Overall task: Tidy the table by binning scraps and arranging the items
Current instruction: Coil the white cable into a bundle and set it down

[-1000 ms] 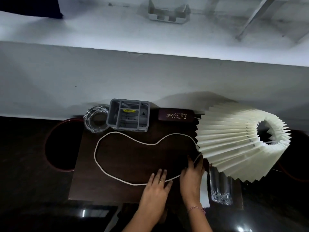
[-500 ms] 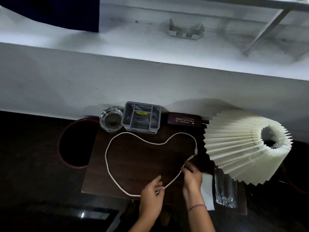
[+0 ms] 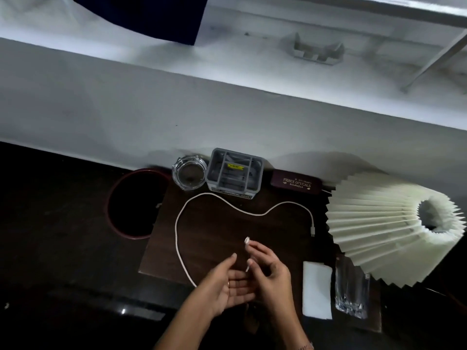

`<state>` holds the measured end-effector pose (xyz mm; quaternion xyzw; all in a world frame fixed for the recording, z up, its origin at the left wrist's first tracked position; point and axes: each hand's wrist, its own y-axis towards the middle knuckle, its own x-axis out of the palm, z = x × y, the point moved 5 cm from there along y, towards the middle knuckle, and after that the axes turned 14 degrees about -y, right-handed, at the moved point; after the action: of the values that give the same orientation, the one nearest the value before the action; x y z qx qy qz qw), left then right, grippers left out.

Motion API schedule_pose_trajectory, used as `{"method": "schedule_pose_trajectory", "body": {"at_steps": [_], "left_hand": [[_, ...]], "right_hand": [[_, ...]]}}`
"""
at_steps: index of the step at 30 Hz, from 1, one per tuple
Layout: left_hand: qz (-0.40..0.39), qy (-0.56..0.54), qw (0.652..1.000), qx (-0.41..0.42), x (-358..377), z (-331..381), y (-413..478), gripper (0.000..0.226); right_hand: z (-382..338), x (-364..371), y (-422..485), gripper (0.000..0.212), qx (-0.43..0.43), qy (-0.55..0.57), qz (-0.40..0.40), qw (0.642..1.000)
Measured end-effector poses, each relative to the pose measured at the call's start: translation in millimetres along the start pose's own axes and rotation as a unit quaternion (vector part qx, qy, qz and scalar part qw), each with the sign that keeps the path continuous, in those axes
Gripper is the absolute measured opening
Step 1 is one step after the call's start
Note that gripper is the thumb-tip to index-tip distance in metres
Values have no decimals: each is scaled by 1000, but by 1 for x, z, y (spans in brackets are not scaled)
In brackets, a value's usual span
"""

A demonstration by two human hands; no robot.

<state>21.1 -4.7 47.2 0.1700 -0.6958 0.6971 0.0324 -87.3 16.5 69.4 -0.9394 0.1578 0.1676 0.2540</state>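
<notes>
We hold one plug end of the white cable [image 3: 202, 195] pinched between the fingertips of our right hand [image 3: 271, 272], with the connector standing up just above the pinch. Our left hand [image 3: 227, 284] lies open, palm up, immediately left of the grip and touching the right hand; it holds nothing, although the cable passes close to its far edge. From the pinch, the cable runs down behind the left hand, then loops away to the left and forward across the dark table [image 3: 214, 236], and its free plug [image 3: 312, 232] rests on the surface ahead and to the right of the grip, well apart from it.

Status, as we judge it: the cable is uncoiled, so winding or placing it remains to be done. Beyond the grip, along the wall, stand the glass ashtray [image 3: 189, 174], the grey organiser [image 3: 235, 173] and the spectacle case [image 3: 296, 182], set in a row and apparently in order. To the right of the grip lie a white folded paper [image 3: 317, 289] and a clear tumbler [image 3: 351, 286], with the pleated lampshade [image 3: 379, 223] beyond them, tilted over on its side. The round bin [image 3: 136, 203] sits off the table, to the left of the grip; its contents are too dark to tell. Whether the paper is scrap, we cannot determine.
</notes>
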Motion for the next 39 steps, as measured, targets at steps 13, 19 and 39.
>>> {"method": "schedule_pose_trajectory", "body": {"at_steps": [13,19,39], "left_hand": [[-104,77,991,22,-3,31,-14,19],[-114,90,988,52,5,35,-20,16],[-275,-40,959,54,50,24,-61,33]], "right_hand": [[-39,-6,-31,36,-289,-265,-198,899],[-65,-6,-40,34,-402,-499,-129,757],[-20,17,21,31,-25,-3,-115,993]]}}
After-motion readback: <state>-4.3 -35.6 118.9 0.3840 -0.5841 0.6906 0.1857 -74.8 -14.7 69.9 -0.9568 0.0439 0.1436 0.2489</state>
